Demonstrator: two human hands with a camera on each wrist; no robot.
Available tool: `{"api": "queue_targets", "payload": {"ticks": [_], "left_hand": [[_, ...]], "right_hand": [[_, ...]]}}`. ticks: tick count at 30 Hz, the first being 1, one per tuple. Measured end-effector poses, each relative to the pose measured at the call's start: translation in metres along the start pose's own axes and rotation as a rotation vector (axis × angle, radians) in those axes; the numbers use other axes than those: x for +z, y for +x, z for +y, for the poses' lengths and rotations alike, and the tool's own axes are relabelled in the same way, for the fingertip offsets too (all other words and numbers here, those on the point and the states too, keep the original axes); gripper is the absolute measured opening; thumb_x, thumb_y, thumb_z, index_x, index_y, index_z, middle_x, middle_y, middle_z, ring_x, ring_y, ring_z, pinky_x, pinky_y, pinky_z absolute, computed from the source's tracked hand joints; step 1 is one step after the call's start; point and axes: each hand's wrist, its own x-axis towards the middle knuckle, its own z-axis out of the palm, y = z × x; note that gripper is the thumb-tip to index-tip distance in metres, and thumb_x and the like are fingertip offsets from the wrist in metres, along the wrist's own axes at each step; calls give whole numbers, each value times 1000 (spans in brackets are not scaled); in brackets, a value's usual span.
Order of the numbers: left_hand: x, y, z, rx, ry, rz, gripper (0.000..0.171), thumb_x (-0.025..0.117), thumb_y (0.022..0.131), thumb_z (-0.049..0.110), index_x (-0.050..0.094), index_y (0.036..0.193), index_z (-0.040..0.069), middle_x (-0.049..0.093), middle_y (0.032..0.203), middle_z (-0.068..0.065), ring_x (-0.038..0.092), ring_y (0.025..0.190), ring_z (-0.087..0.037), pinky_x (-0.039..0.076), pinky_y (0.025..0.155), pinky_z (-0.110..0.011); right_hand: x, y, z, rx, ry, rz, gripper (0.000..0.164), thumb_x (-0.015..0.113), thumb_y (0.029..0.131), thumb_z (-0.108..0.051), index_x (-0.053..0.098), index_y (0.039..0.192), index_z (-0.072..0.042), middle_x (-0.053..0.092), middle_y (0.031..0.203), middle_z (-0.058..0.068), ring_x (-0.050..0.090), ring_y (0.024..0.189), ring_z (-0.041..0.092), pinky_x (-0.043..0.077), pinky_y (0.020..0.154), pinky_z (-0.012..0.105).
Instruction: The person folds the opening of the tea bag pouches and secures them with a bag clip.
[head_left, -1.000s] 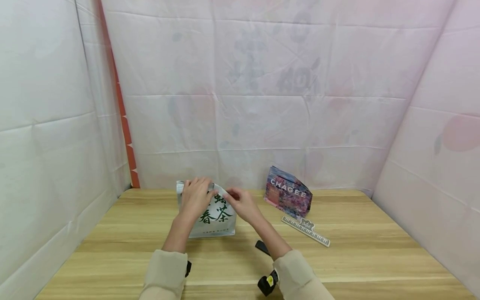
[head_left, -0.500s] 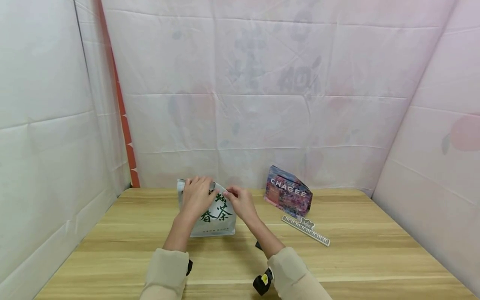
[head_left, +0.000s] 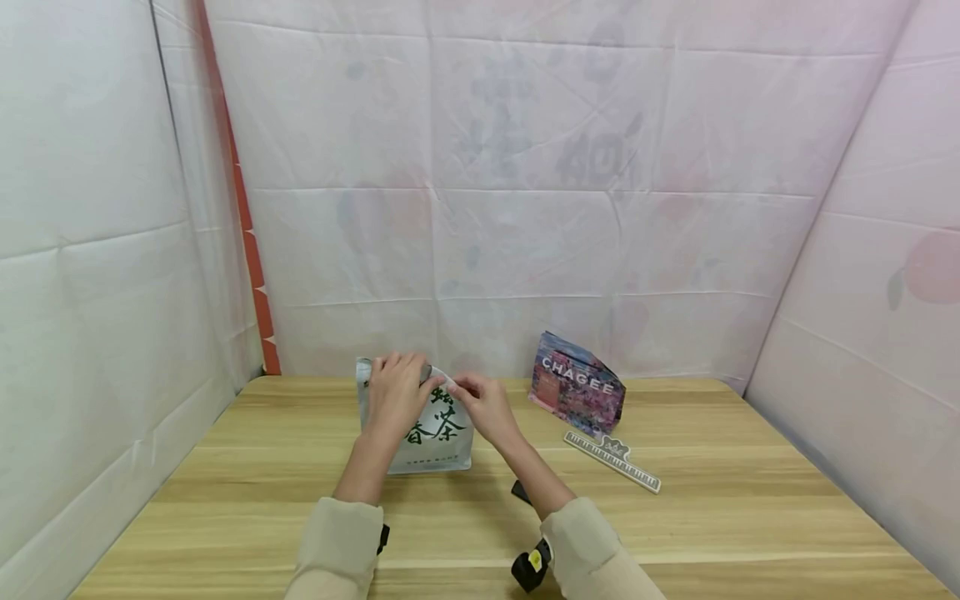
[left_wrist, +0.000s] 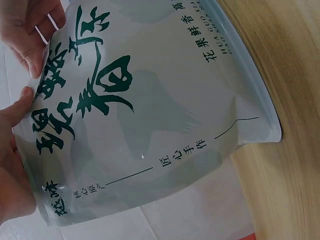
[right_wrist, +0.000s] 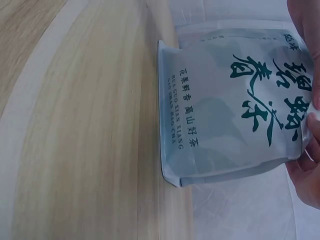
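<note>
A pale tea pouch (head_left: 438, 454) with green Chinese characters stands upright on the wooden table. My left hand (head_left: 397, 387) grips its top edge, thumb on the front and fingers over the back. At the top right corner, my right hand (head_left: 486, 408) pinches the edge between thumb and fingers. The left wrist view has the left hand (left_wrist: 15, 170) and the right hand (left_wrist: 30, 35) both along the pouch's top edge. From the right wrist, the pouch (right_wrist: 220, 145) is seen with its base on the table and the right hand (right_wrist: 306, 175) at its top corner.
A purple-blue CHAGEE package (head_left: 577, 387) stands at the back right. In front of it lies a long white clip (head_left: 611, 458) with a piano-key pattern. A small black object (head_left: 521, 492) is partly hidden by the right forearm. Fabric walls (head_left: 525, 208) surround the table (head_left: 712, 500).
My left hand has edged slightly right along with the pouch. My right hand keeps its pinch at the corner, barely shifted. The other things stay put.
</note>
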Motion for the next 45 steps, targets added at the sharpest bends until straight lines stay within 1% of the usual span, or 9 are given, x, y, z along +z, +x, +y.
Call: {"api": "queue_targets", "payload": {"ticks": [4,8,13,16,19,28,34,40,45], "left_hand": [[1,0,1,-1,9,7,29,67,83,36,60,87,8,62,87,-4,52,84,-23,33,81,-38],[1,1,1,16,8,15,29,66,82,37,60,86,9,62,86,-3,52,83,-23,33,80,-38],[-1,0,-2,23,-15,-24,31,66,83,39,62,92,9,62,92,-3,51,88,-23,33,83,-39],[-3,-1,-4,12,-25,-53,36,66,82,41,62,99,9,61,97,-4,50,93,-23,32,87,-39],[-5,-3,-6,6,-32,-61,40,66,82,41,60,103,7,60,99,-4,49,96,-23,31,90,-40],[-5,-3,-5,7,-36,-61,30,64,86,33,60,101,7,59,97,-4,49,95,-23,31,89,-39],[-2,-1,-3,6,3,-62,28,62,87,31,60,101,7,59,96,-5,49,94,-23,31,89,-39],[-2,-1,-2,3,36,-60,28,63,87,32,59,100,7,59,95,-5,49,94,-24,32,89,-39],[-3,-1,-3,0,31,-63,29,62,87,32,59,100,6,59,95,-6,49,95,-24,31,89,-39]], "right_hand": [[-4,-3,3,22,6,-38,13,60,89,-7,69,91,2,66,81,8,57,69,15,46,62,26],[-5,-4,6,60,12,-23,12,61,88,-7,69,90,2,67,83,8,59,71,15,47,63,25],[-4,-3,8,56,-7,8,10,63,86,-6,70,87,1,67,82,8,59,71,14,47,62,25],[-3,-3,9,53,-10,5,10,64,86,-6,70,86,1,67,81,8,59,70,14,47,61,26],[-2,-3,9,55,-5,0,10,63,86,-7,70,87,1,67,81,8,59,69,14,47,60,26],[-3,-2,7,56,8,-13,12,62,87,-7,70,89,2,67,82,10,60,70,17,48,61,26],[-8,-3,3,58,-24,-65,15,60,89,-9,69,93,2,67,86,11,62,75,19,49,65,29],[-17,-3,-7,45,-117,-141,16,59,90,-5,68,99,3,67,91,12,63,82,23,50,71,33],[-29,-2,-17,-13,-186,-184,14,59,87,0,68,98,4,67,92,13,64,83,25,50,72,33]]}}
